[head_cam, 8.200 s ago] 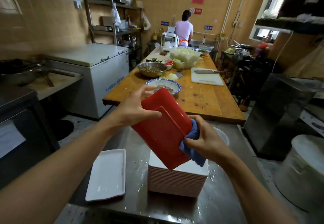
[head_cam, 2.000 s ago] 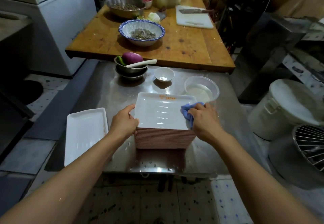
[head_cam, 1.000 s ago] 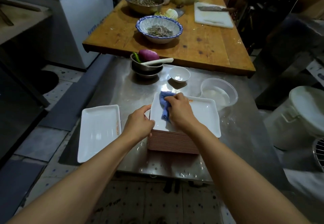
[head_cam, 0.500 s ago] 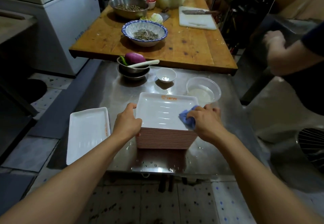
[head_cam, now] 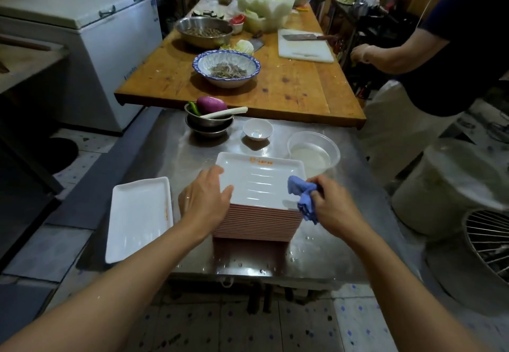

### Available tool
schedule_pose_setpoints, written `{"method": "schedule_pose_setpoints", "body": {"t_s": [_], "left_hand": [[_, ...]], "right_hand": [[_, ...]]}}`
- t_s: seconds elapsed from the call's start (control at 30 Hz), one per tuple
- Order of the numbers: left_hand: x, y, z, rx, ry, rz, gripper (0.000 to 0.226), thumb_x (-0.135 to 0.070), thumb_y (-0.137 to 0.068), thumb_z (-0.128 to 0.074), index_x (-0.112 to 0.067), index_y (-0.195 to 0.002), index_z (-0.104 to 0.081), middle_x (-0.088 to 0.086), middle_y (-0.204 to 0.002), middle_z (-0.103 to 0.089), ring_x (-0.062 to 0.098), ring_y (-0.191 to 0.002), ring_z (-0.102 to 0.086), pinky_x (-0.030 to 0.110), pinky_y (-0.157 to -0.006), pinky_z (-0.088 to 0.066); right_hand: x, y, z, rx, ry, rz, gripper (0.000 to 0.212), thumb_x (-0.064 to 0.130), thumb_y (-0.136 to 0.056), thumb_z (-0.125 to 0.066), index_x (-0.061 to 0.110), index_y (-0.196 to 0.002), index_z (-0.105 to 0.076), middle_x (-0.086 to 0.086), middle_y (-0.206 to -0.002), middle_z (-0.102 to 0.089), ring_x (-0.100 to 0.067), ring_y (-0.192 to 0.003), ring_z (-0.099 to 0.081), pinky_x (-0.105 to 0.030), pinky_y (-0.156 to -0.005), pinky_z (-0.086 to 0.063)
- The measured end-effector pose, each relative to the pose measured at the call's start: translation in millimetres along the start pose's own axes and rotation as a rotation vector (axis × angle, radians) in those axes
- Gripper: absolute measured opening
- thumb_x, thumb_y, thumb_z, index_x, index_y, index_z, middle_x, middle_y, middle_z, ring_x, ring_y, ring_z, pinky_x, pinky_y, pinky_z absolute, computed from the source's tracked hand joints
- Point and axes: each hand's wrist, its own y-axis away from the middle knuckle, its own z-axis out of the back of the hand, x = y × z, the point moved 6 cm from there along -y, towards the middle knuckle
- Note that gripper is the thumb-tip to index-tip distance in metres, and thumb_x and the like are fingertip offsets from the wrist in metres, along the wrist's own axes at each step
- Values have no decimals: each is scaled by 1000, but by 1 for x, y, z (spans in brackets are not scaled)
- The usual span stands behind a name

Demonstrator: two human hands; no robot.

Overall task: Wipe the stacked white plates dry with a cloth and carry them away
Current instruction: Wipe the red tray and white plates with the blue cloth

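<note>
Resting on the left edge of the stacked white plates (head_cam: pixel 259 183), my left hand (head_cam: pixel 203 200) lies with its fingers (head_cam: pixel 213 172) loosely spread and nearly straight, the thumb reaching onto the top plate's surface and the palm against the side of the stack. It grips nothing; it only steadies the pile. My right hand (head_cam: pixel 333 208) has its fingers curled tight around a bunched blue cloth (head_cam: pixel 303 200), which hangs at the near right corner of the top plate, touching its rim. The stack, white on top with pinkish-red edges showing down its side, stands in the middle of a wet steel desk (head_cam: pixel 325 252) dotted with water drops. A single white rectangular plate (head_cam: pixel 137 216) lies flat on the desk just to the left of the stack, apart from it. Beyond the stack sit a small white bowl (head_cam: pixel 257 129), a clear plastic tub (head_cam: pixel 314 150) holding cloudy liquid, and nested steel bowls (head_cam: pixel 209 123) with a purple onion on top. Behind the desk a wooden table (head_cam: pixel 289 84) carries a blue-rimmed bowl (head_cam: pixel 225 68). Another person (head_cam: pixel 440 49) in a dark shirt stands at the right.

Compared with half a second ago, my left thumb has slid further onto the top plate, and my right hand has drawn the cloth slightly off the plate toward its corner. The other person has stepped further into view.
</note>
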Motion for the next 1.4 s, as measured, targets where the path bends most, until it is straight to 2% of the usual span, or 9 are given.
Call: {"method": "schedule_pose_setpoints", "body": {"t_s": [0.17,0.37,0.5,0.67,0.8,1.03,1.13,1.2,1.4], "left_hand": [[-51,9,-22,119,-193,-369,42,-50,-82,-63,-24,-115,-63,-4,-108,-47,15,-105,-44,27,-68,-34],[-66,16,-35,92,-402,-494,14,-13,-88,-61,-11,-98,-69,3,-97,-56,21,-95,-52,31,-57,-42],[-67,18,-27,52,-297,-494,8,-13,-84,-66,-11,-89,-72,2,-89,-60,20,-85,-55,29,-55,-43],[-72,10,1,-25,-58,-488,12,-20,-84,-65,-13,-93,-63,0,-97,-63,21,-91,-56,31,-61,-40],[-88,-1,26,-132,-115,-533,15,-26,-91,-55,-12,-98,-54,7,-85,-64,28,-77,-58,32,-60,-31],[-69,-8,80,-180,350,-292,14,-31,-92,-51,-17,-90,-50,4,-78,-64,32,-75,-60,39,-63,-46],[-44,-7,93,-132,590,-91,11,-23,-92,-55,-18,-83,-54,-4,-74,-62,20,-73,-59,34,-65,-47],[-29,-4,94,-61,777,40,12,-19,-93,-54,-16,-82,-55,4,-76,-64,23,-73,-60,40,-73,-50],[-11,5,108,-32,1035,148,14,-11,-95,-51,-13,-82,-54,4,-70,-61,17,-64,-56,34,-68,-48]], "right_hand": [[-5,0,15,-156,-61,-6,16,7,-96,-43,8,-100,-59,-5,-88,-58,-23,-80,-59,-39,-72,-53],[-14,7,16,-170,-169,-19,15,5,-95,-45,10,-94,-59,-8,-88,-60,-27,-80,-60,-43,-70,-54],[-20,8,19,-226,-218,-40,16,6,-94,-44,8,-96,-60,-10,-92,-62,-26,-83,-60,-45,-74,-53],[-26,8,31,-358,-352,-62,13,9,-96,-47,19,-98,-55,-6,-97,-62,-9,-76,-58,-12,-58,-46],[-10,11,42,-448,-464,-37,18,6,-94,-48,22,-98,-56,-4,-99,-63,-16,-90,-61,-32,-80,-53],[42,15,60,-530,-561,171,19,7,-91,-55,23,-101,-60,-5,-102,-64,-18,-95,-62,-38,-85,-53],[76,16,60,-552,-533,314,19,5,-90,-58,19,-101,-62,-4,-99,-63,-19,-92,-60,-28,-80,-51],[101,17,58,-572,-468,419,20,2,-88,-59,17,-102,-62,-1,-98,-59,-18,-93,-57,-19,-78,-46],[177,6,33,-495,-178,702,24,-5,-78,-59,-5,-101,-64,-21,-119,-55,-35,-113,-48,-29,-98,-34]]}}
